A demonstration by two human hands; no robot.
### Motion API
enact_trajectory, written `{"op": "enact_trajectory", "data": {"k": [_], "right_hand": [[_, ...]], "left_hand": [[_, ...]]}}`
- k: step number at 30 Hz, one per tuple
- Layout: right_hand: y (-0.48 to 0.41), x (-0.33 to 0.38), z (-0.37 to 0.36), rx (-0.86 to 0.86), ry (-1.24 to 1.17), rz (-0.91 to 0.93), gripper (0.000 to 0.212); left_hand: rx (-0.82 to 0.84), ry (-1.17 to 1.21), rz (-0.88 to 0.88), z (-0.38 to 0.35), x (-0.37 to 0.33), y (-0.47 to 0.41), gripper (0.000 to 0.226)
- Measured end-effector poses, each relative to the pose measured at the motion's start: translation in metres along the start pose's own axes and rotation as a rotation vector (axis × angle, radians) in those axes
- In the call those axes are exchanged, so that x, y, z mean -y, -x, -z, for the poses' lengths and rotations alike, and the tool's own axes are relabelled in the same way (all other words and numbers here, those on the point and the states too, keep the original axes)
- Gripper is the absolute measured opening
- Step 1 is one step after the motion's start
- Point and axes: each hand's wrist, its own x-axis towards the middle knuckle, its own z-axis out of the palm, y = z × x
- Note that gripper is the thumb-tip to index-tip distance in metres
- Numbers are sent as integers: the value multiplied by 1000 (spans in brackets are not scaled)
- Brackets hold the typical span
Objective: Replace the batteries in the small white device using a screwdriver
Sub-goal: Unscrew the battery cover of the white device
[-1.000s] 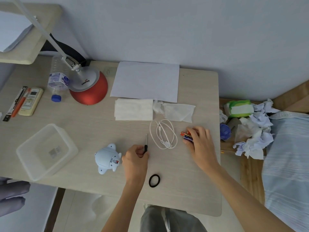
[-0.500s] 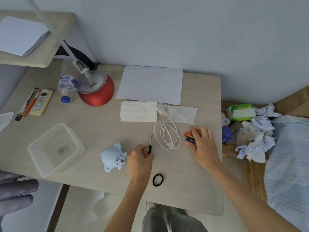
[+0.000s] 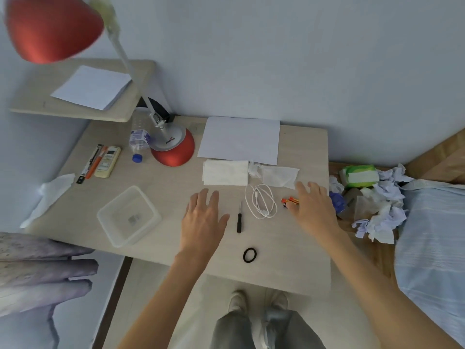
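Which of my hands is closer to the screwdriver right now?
Left. The left hand lies open just beside the screwdriver, thumb near its handle; the right hand is farther off, past the white cable, at the batteries.

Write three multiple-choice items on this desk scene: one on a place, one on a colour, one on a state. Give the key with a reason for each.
1. Where does the small black-handled screwdriver lie?
A. between the left hand and the coiled white cable
B. in a drawer
C. in a cup

2. What colour is the round elastic hair band?
A. red
B. black
C. white

3. How is the left hand?
A. curled round the screwdriver
B. clenched in a fist
C. open, fingers straight, holding nothing

Key: 1 A, the hand is just left of the screwdriver and the cable just right of it. 2 B, the band is a dark ring on the pale wood. 3 C, the fingers lie spread and the screwdriver lies apart from them.
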Motion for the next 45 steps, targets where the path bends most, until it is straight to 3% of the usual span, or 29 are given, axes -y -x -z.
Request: {"op": "enact_trajectory", "data": {"k": [6,12,21,28,34,45], "right_hand": [[45,52,58,-261,-101,27,60],[89,123,50,-316,-134,-48,58],[97,195,-54,-126,-209,-307,39],[81,199,-104,84,-213,-407,52],[59,191,-131,81,-274,-469,52],[40,183,-165,-80,-244,-496,23]], "left_hand": [[-50,-145,-185,52,35,4,79],[6,-137,-285,62,94,-6,84],[375,88,-373,-1,150,-16,81],[519,259,-359,-63,175,-26,84],[628,661,-189,-106,189,-38,76],[634,855,-189,-137,192,-44,68]]}}
